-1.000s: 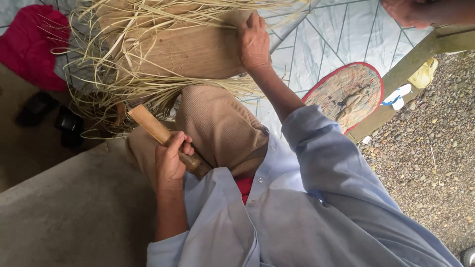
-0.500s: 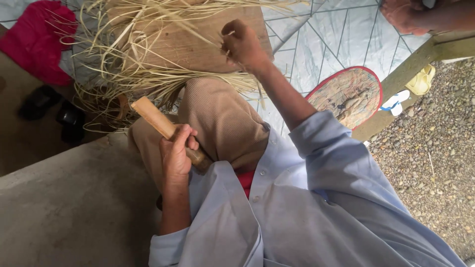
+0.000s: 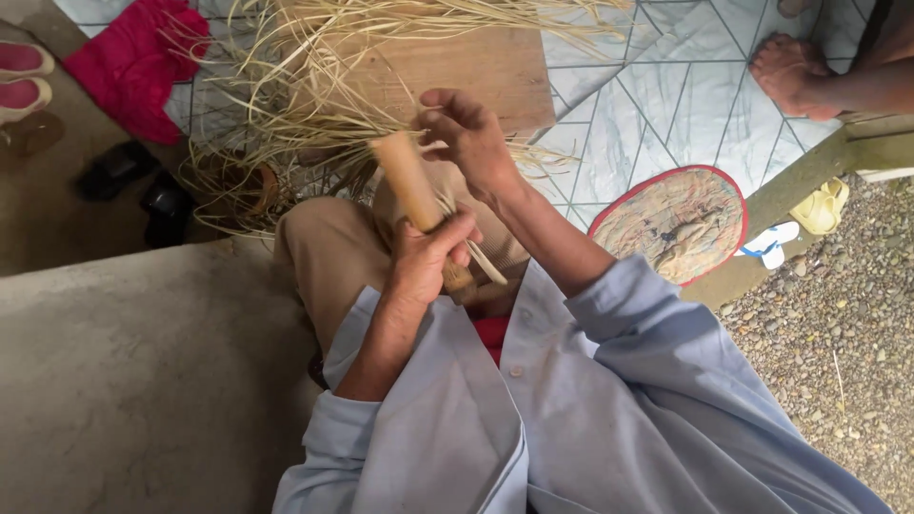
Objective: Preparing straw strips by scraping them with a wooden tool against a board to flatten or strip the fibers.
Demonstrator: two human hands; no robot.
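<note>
My left hand point(image 3: 430, 259) is shut around the lower end of a short wooden stick point(image 3: 407, 181), which stands nearly upright over my lap. My right hand point(image 3: 473, 143) is just to the right of the stick's top, its fingers pinched on thin pale straw strands point(image 3: 324, 105). The strands fan out in a loose bundle over a wooden board point(image 3: 486, 67) in front of my knees. A flat pale strip hangs below my left hand. I wear a light blue shirt and tan trousers.
A red cloth point(image 3: 133, 57), pink slippers point(image 3: 24, 76) and black shoes point(image 3: 119, 169) lie at the left. Another person's foot point(image 3: 795, 69) rests on the patterned floor sheet point(image 3: 657, 95). There is a round red-rimmed mat point(image 3: 681, 224), gravel point(image 3: 838, 333) and a concrete ledge point(image 3: 143, 371).
My left hand has lifted the stick from low at the left to upright in the middle. My right hand has drawn back from the board to the stick's top.
</note>
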